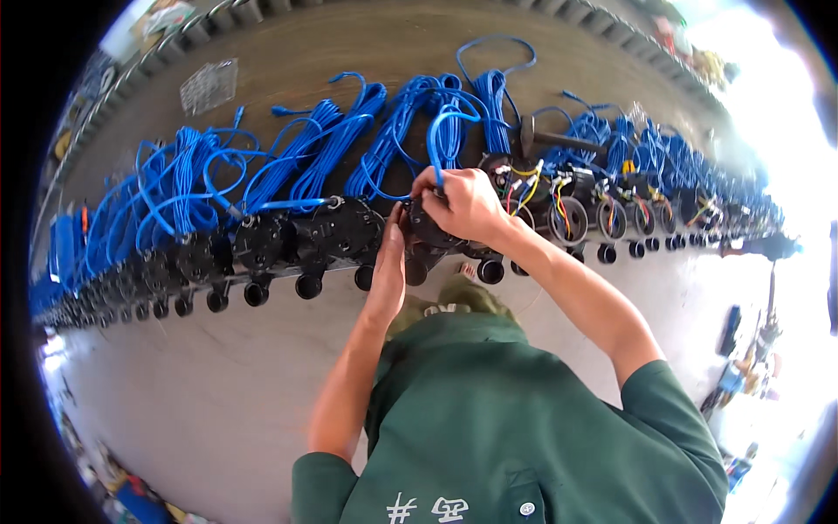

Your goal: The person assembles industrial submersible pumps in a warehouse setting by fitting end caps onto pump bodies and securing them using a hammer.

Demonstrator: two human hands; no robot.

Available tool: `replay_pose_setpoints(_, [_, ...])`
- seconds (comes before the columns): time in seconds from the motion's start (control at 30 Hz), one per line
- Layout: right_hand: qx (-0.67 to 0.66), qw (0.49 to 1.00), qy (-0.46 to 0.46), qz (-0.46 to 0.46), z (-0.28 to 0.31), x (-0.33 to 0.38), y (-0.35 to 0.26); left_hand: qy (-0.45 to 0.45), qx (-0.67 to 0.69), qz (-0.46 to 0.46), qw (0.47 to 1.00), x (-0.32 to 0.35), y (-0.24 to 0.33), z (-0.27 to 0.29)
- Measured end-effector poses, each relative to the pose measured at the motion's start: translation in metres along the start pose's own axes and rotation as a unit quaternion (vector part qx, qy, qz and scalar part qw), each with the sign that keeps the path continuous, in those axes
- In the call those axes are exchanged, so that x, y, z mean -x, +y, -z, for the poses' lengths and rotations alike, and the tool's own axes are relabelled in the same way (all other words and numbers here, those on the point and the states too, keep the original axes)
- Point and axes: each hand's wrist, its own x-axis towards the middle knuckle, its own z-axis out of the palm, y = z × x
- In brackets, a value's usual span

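Note:
My right hand [467,205] is closed around a thick blue cable [434,144], right where it meets the top of a black round housing [428,229]. The cable loops up from there to a coiled bundle behind. My left hand [390,271] lies with straight fingers along the left side of that same housing, touching it. Left of it stands another black housing [349,229] with its cover on and a blue cable at its top. On the right, open black housings [567,218] show coloured wires inside.
The housings line the near edge of a long brown bench [384,39], with coiled blue cables [323,157] behind them. A hammer [563,140] lies at the right of centre. A clear plastic tray [209,86] sits at the back left. Black pipe stubs [310,285] stick out over the near edge.

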Motion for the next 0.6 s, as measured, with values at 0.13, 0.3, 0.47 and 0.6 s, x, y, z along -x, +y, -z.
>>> replay_pose_setpoints(0.13, [0.018,0.999,0.036,-0.031,-0.007,0.005,-0.006,0.013,-0.067,-0.003,0.998,-0.014,0.011,-0.008])
replay_pose_setpoints(0.3, [-0.029,0.997,0.066,-0.033,-0.01,0.009,0.003,0.024,-0.508,-0.104,0.855,0.03,-0.046,0.024])
replay_pose_setpoints(0.47, [-0.08,0.995,0.047,-0.042,-0.01,0.007,0.004,0.04,-0.724,0.087,0.683,0.032,-0.078,0.023])
replay_pose_setpoints(0.6, [-0.109,0.993,0.026,-0.028,-0.011,0.008,0.007,0.062,-0.722,0.093,0.683,0.021,-0.107,0.032])
